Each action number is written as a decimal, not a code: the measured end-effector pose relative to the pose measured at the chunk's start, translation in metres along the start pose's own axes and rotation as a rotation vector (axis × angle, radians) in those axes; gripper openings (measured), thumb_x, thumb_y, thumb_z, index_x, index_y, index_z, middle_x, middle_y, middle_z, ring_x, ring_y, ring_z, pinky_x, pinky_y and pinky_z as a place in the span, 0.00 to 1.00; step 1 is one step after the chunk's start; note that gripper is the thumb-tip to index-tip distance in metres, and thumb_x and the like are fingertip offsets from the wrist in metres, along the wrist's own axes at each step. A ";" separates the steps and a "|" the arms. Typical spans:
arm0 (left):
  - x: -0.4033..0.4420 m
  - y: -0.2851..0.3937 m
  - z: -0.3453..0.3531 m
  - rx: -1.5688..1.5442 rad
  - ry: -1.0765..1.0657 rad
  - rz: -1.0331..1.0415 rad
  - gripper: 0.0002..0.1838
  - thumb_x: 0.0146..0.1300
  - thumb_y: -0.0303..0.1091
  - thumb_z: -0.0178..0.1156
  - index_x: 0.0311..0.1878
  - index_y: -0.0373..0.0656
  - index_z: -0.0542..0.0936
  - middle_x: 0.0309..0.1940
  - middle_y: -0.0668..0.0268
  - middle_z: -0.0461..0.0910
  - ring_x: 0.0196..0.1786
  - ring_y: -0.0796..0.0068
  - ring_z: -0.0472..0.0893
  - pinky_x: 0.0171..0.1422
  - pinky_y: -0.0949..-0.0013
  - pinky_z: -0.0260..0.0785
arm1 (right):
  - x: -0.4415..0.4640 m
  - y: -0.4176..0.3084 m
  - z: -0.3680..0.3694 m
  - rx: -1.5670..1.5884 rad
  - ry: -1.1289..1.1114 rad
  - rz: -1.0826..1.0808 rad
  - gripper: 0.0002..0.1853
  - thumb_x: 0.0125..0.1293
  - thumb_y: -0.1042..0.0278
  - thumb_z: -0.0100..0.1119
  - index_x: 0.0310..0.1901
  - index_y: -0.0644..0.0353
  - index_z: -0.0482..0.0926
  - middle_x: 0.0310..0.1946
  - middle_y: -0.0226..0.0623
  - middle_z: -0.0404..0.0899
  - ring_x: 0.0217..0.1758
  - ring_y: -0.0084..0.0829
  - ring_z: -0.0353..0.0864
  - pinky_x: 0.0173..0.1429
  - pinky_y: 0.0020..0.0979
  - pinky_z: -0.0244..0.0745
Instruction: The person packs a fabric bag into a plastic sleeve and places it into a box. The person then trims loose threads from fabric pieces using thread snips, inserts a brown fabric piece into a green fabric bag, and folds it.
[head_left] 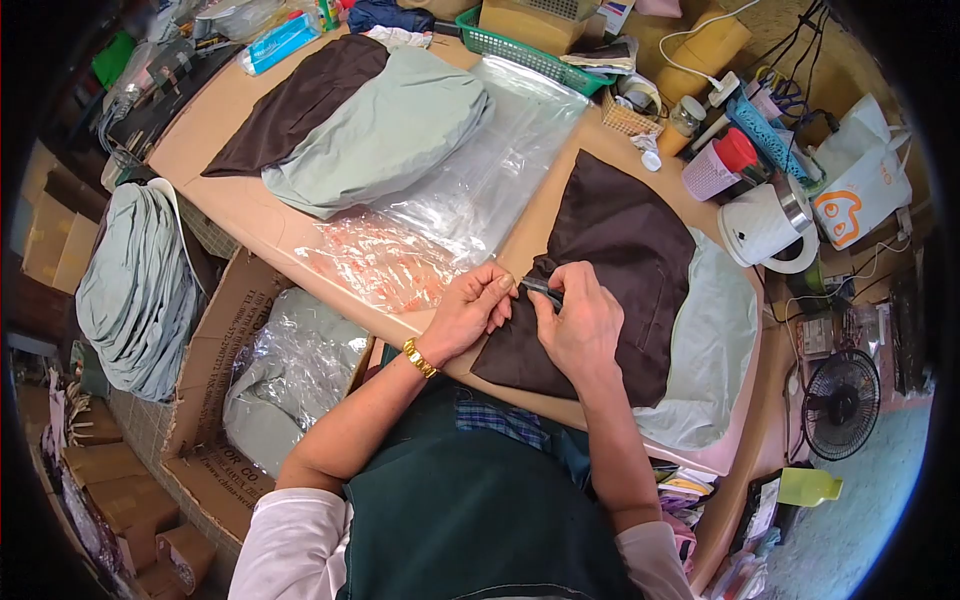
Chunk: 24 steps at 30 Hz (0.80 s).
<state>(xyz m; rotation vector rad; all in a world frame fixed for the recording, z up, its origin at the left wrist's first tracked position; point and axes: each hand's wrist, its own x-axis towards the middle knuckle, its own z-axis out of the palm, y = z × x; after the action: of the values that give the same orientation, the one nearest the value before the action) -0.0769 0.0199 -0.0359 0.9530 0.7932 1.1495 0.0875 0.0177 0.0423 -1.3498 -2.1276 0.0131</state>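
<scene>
Dark brown fabric joined to a pale grey-green piece lies on the table in front of me. My right hand is over the brown part, closed on a small dark grey tool that points left. Its exact kind is too small to tell. Close to the tool's tip, at the fabric's left edge, my left hand is pinched with thumb and forefinger together. Whatever lies between those fingertips is hidden. A gold bracelet is on the left wrist.
Clear plastic bags and another brown and grey-green piece cover the table's far left. A cardboard box with bagged fabric stands below the left edge. A white jug, a pink cup and a fan are right.
</scene>
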 end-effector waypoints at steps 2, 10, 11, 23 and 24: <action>0.000 -0.001 -0.002 0.029 -0.045 -0.006 0.14 0.77 0.41 0.50 0.37 0.43 0.76 0.21 0.75 0.75 0.22 0.90 0.71 0.25 0.84 0.63 | -0.001 0.001 0.004 0.017 -0.021 0.014 0.15 0.51 0.72 0.70 0.35 0.56 0.71 0.31 0.35 0.73 0.29 0.39 0.78 0.35 0.38 0.71; -0.001 -0.002 -0.002 -0.004 -0.040 0.009 0.14 0.76 0.41 0.51 0.38 0.43 0.77 0.22 0.76 0.75 0.23 0.91 0.72 0.26 0.84 0.63 | -0.001 0.002 -0.006 -0.053 0.004 0.032 0.15 0.51 0.72 0.70 0.34 0.56 0.70 0.30 0.34 0.72 0.29 0.38 0.78 0.35 0.36 0.70; -0.001 -0.002 -0.002 -0.015 -0.036 0.008 0.14 0.76 0.41 0.51 0.37 0.43 0.77 0.22 0.76 0.75 0.23 0.91 0.72 0.26 0.84 0.63 | -0.002 0.001 -0.006 -0.060 0.018 0.014 0.15 0.51 0.72 0.70 0.34 0.56 0.70 0.30 0.34 0.72 0.30 0.38 0.77 0.35 0.36 0.70; -0.001 -0.006 -0.014 -0.099 -0.118 -0.003 0.12 0.74 0.42 0.54 0.42 0.42 0.76 0.28 0.72 0.77 0.28 0.90 0.74 0.29 0.84 0.66 | 0.001 0.035 0.012 0.078 0.119 0.220 0.21 0.53 0.68 0.71 0.47 0.58 0.72 0.39 0.40 0.73 0.38 0.44 0.80 0.38 0.43 0.75; 0.003 -0.001 -0.004 -0.099 -0.122 -0.003 0.12 0.74 0.42 0.54 0.42 0.42 0.76 0.28 0.72 0.77 0.28 0.90 0.74 0.29 0.84 0.66 | -0.001 0.044 0.009 -0.011 0.105 0.242 0.28 0.54 0.65 0.73 0.54 0.58 0.70 0.43 0.43 0.74 0.40 0.46 0.80 0.41 0.43 0.76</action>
<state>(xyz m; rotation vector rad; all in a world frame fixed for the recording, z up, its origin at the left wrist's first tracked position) -0.0796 0.0238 -0.0389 0.9300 0.6338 1.1072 0.1194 0.0413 0.0204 -1.5723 -1.8705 0.0280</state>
